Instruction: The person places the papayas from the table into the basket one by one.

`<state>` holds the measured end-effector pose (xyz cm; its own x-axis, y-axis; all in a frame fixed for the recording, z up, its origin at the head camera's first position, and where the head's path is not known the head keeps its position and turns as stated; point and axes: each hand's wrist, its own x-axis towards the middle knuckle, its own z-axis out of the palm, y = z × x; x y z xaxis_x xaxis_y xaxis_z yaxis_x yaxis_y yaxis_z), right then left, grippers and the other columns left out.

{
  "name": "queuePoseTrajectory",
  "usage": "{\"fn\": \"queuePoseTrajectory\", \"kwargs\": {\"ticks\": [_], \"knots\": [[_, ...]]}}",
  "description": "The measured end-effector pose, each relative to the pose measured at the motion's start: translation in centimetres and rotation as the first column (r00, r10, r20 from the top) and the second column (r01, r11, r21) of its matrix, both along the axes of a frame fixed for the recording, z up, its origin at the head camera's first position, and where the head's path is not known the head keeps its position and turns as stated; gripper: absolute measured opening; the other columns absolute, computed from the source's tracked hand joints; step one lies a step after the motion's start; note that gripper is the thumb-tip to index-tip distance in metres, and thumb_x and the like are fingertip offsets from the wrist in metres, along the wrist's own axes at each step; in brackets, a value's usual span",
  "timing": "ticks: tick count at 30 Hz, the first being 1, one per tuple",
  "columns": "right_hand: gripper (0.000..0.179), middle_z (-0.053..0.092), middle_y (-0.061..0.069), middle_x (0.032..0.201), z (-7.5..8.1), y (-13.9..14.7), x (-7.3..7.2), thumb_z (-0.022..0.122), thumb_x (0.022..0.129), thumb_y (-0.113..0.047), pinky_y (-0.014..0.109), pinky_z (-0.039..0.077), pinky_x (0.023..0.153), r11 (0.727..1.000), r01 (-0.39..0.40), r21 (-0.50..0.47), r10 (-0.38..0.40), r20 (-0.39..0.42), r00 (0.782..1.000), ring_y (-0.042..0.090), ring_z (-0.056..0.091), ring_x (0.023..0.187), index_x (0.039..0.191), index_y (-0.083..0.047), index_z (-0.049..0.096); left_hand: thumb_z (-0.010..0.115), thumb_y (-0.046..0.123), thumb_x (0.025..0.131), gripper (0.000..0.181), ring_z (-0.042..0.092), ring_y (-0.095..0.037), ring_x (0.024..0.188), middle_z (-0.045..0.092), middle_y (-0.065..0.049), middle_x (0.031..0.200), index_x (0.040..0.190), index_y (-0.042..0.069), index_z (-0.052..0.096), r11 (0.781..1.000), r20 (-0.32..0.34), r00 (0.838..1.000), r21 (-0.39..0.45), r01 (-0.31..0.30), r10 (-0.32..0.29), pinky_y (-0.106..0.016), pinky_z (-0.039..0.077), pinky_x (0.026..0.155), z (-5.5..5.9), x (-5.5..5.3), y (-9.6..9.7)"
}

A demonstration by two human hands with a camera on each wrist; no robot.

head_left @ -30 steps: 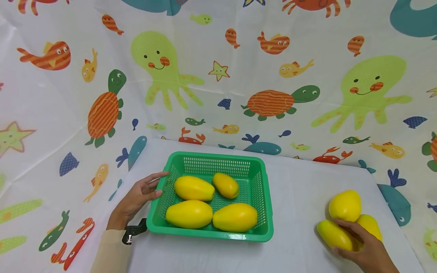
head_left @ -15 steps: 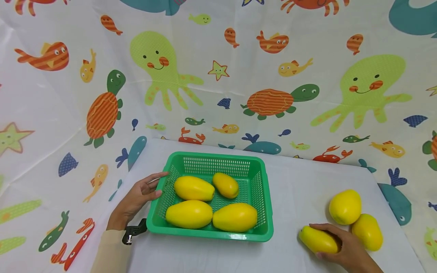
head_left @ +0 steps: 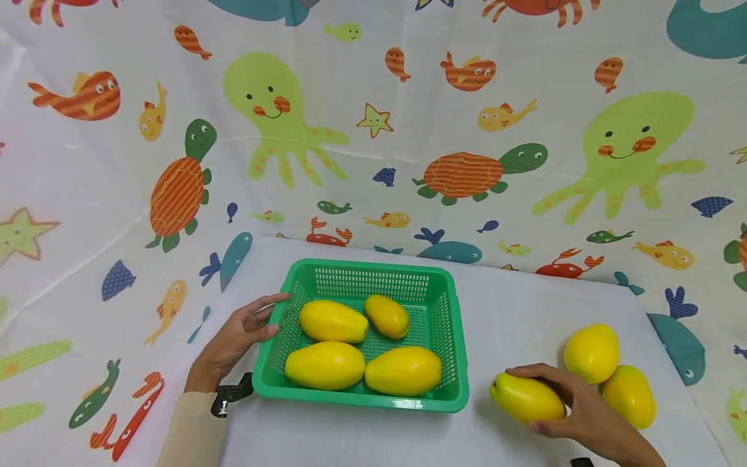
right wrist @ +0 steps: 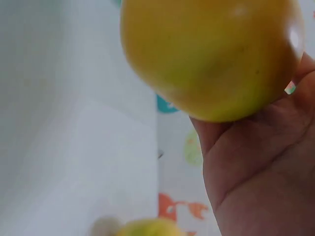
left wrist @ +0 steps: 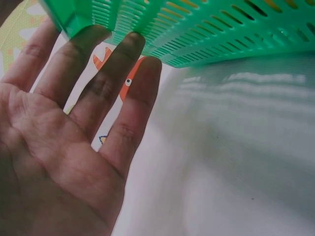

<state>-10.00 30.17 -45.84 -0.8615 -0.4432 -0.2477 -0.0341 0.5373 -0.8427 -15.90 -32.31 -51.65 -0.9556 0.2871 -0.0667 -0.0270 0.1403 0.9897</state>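
Note:
My right hand (head_left: 583,410) grips a smooth yellow papaya (head_left: 528,399) with a greenish tip, thumb on the near side and fingers over the far side. In the right wrist view the papaya (right wrist: 211,59) fills the top of the picture against the palm (right wrist: 266,152). A shadow shows on the table beneath it. My left hand (head_left: 233,338) is at the left side of a green plastic basket (head_left: 373,403), its fingers extended; in the left wrist view the fingertips touch the slotted wall (left wrist: 206,34). Inside the basket lie several yellow papayas (head_left: 323,365), one smaller (head_left: 387,316).
Two more yellow fruits (head_left: 592,353) lie close together on the right of the white-covered table (head_left: 502,311), beyond my right hand. A sea-animal print curtain (head_left: 373,84) hangs along the back and the left. A dark wrist strap (head_left: 232,394) is on my left wrist.
My right hand has drawn the papaya away from the two other fruits, leftward toward the basket, and raised it a little. The left hand and the basket have stayed put.

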Motion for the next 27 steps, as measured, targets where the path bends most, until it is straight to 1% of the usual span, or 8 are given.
{"fn": "queuePoseTrajectory", "kwargs": {"ticks": [3, 7, 9, 13, 17, 20, 22, 27], "knots": [[0.059, 0.069, -0.005, 0.141, 1.2, -0.8, -0.4, 0.084, 0.091, -0.018, 0.017, 0.055, 0.098, 0.999, -0.024, -0.038, 0.024, -0.017, 1.000, 0.009, 0.067, 0.116, 0.146, -0.020, 0.062, 0.064, 0.017, 0.105, 0.058, 0.065, -0.008, 0.133, 0.057, -0.002, 0.160, 0.161, 0.016, 0.047, 1.000, 0.004, 1.000, 0.005, 0.004, -0.005, -0.023, 0.054, 0.106, 0.0, 0.0, 0.0], [0.060, 0.069, -0.005, 0.143, 2.4, -2.0, -1.2, 0.083, 0.090, -0.014, 0.023, 0.057, 0.100, 0.995, -0.072, -0.072, 0.069, -0.042, 0.997, 0.013, 0.068, 0.118, 0.146, -0.024, 0.062, 0.064, 0.018, 0.105, 0.058, 0.064, -0.007, 0.134, 0.055, -0.004, 0.162, 0.161, 0.017, 0.046, 1.000, 0.013, 1.000, -0.006, 0.001, -0.001, -0.021, 0.053, 0.106, 0.0, 0.1, -0.1], [0.061, 0.069, -0.005, 0.143, 2.8, -2.5, -1.7, 0.083, 0.090, -0.014, 0.024, 0.058, 0.100, 0.990, -0.115, -0.086, 0.108, -0.085, 0.991, 0.014, 0.068, 0.118, 0.146, -0.025, 0.062, 0.064, 0.019, 0.105, 0.058, 0.064, -0.006, 0.134, 0.054, -0.005, 0.163, 0.161, 0.018, 0.047, 1.000, 0.017, 1.000, -0.016, -0.005, 0.005, -0.020, 0.052, 0.107, 0.1, 0.1, -0.1], [0.062, 0.069, -0.003, 0.143, 3.6, -3.6, -3.0, 0.082, 0.090, -0.010, 0.025, 0.058, 0.100, 0.966, -0.226, -0.129, 0.202, -0.178, 0.963, 0.013, 0.067, 0.122, 0.147, -0.022, 0.062, 0.065, 0.020, 0.105, 0.059, 0.064, -0.006, 0.134, 0.054, -0.006, 0.163, 0.161, 0.018, 0.047, 1.000, 0.017, 1.000, -0.020, -0.007, 0.008, -0.021, 0.053, 0.106, 0.1, 0.2, -0.1], [0.062, 0.068, -0.001, 0.143, 4.2, -5.1, -4.3, 0.082, 0.090, -0.010, 0.026, 0.057, 0.102, 0.938, -0.310, -0.155, 0.274, -0.214, 0.938, 0.016, 0.066, 0.122, 0.148, -0.019, 0.061, 0.065, 0.020, 0.104, 0.059, 0.065, -0.006, 0.132, 0.056, -0.004, 0.161, 0.160, 0.018, 0.047, 1.000, 0.019, 1.000, -0.021, -0.011, 0.011, -0.022, 0.054, 0.105, 0.2, 0.2, 0.0], [0.061, 0.068, -0.001, 0.143, 4.5, -6.3, -5.3, 0.083, 0.090, -0.010, 0.027, 0.056, 0.104, 0.920, -0.358, -0.159, 0.321, -0.218, 0.922, 0.017, 0.066, 0.122, 0.147, -0.020, 0.062, 0.066, 0.020, 0.104, 0.059, 0.066, -0.007, 0.131, 0.058, -0.002, 0.159, 0.160, 0.018, 0.047, 1.000, 0.020, 1.000, -0.020, -0.015, 0.015, -0.023, 0.055, 0.105, 0.2, 0.1, 0.1], [0.060, 0.069, -0.002, 0.142, 4.8, -7.2, -6.0, 0.083, 0.090, -0.011, 0.028, 0.056, 0.105, 0.906, -0.393, -0.158, 0.354, -0.228, 0.907, 0.018, 0.065, 0.122, 0.146, -0.022, 0.063, 0.066, 0.019, 0.104, 0.059, 0.067, -0.007, 0.130, 0.059, -0.001, 0.158, 0.160, 0.017, 0.047, 1.000, 0.021, 1.000, -0.018, -0.016, 0.016, -0.024, 0.055, 0.105, 0.3, 0.1, 0.1], [0.060, 0.068, -0.004, 0.141, 5.4, -9.4, -7.4, 0.084, 0.090, -0.014, 0.029, 0.055, 0.106, 0.880, -0.448, -0.157, 0.413, -0.211, 0.886, 0.018, 0.065, 0.121, 0.145, -0.027, 0.063, 0.066, 0.018, 0.104, 0.059, 0.067, -0.006, 0.130, 0.060, 0.003, 0.157, 0.160, 0.017, 0.047, 1.000, 0.028, 1.000, -0.010, -0.013, 0.013, -0.023, 0.056, 0.104, 0.3, 0.1, 0.2]]}}
